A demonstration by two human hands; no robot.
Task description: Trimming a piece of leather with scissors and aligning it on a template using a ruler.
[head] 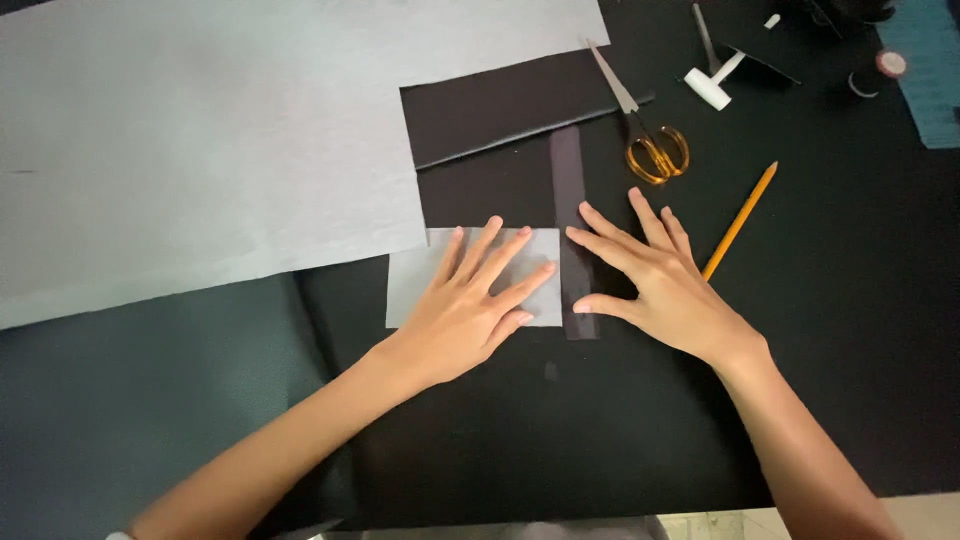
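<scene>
My left hand (470, 300) lies flat, fingers spread, on a small pale grey rectangle of paper (415, 285) on the black table. My right hand (655, 275) rests beside it, fingers spread, with the thumb and forefinger touching a narrow dark translucent strip (567, 170) that runs along the rectangle's right edge. Neither hand grips anything. A black sheet (500, 105) lies just beyond the rectangle.
A large pale grey sheet (200, 140) covers the left and far side. Scissors with orange handles (655, 150) lie beyond my right hand, a yellow pencil (740, 220) to its right, a small white mallet (712, 85) farther back. A teal cloth (925, 70) sits at the far right.
</scene>
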